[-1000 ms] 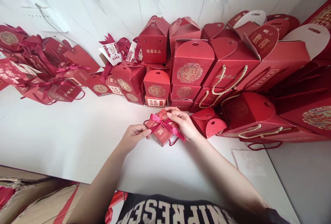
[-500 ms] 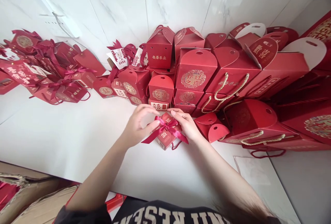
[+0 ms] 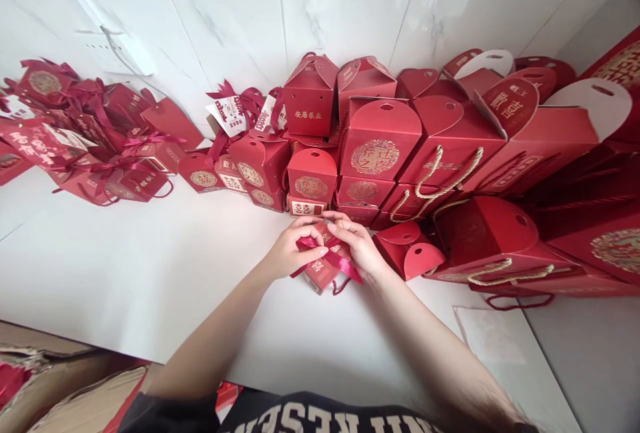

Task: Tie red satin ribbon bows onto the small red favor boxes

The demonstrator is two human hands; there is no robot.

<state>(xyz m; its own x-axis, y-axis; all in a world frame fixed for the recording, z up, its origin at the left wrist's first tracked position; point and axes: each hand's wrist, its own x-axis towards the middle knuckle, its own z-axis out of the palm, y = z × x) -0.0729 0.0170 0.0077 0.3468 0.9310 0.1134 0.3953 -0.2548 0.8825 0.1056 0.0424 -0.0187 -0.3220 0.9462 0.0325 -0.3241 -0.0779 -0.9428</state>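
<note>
A small red gift box with gold lettering lies on the white table, tied with a dark pink satin ribbon. At the box's left side, my left hand has its thumb and fingers closed on the ribbon bow, over the top of the lid. My right hand curls around the right and far side, thumb and fingers closed at the bow; its exact contact is partly hidden. One ribbon tail hangs out by my right palm. A dark red cord handle sticks out from the box's near right edge.
Stacked red gift boxes stand behind my hands along the marbled wall. A small red box sits just right of my right hand. Ribboned boxes are piled at the left. Cardboard cartons lie below the table's front edge.
My left hand has moved right and closed in on the bow, now covering its left part. The left ribbon tail is largely hidden. My right thumb has shifted slightly down over the lid.
</note>
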